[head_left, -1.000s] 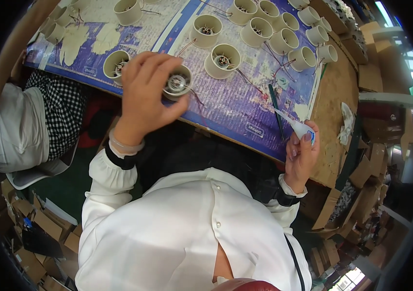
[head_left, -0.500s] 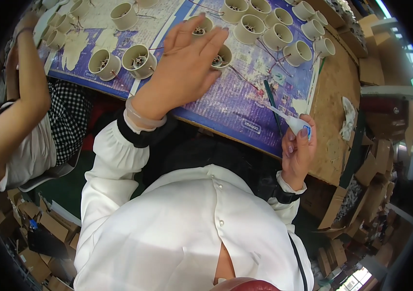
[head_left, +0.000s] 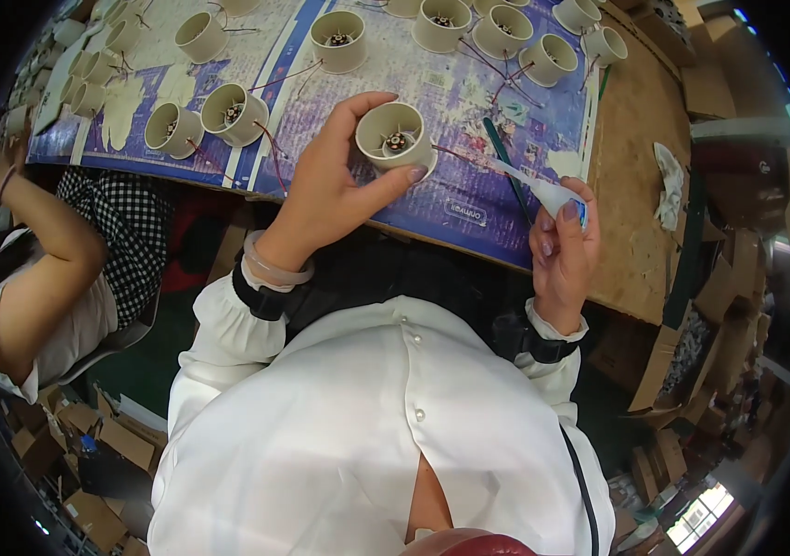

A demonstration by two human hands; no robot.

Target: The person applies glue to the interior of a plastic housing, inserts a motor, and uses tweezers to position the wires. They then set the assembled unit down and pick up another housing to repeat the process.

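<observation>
While the left hand [head_left: 335,185] grips a cream cup [head_left: 378,124] by its side, thumb on the near wall, the right hand [head_left: 567,250] has its fingers closed around a white squeeze bottle [head_left: 551,195], nozzle [head_left: 512,170] pointing left toward the cup. Cup's at the near part of the blue printed sheet [head_left: 432,221], mouth up, round metal part [head_left: 398,142] inside; can't tell if it's lifted. Dark green stick [head_left: 499,148] lies by the nozzle. Two similar cups [head_left: 235,116] stand left.
</observation>
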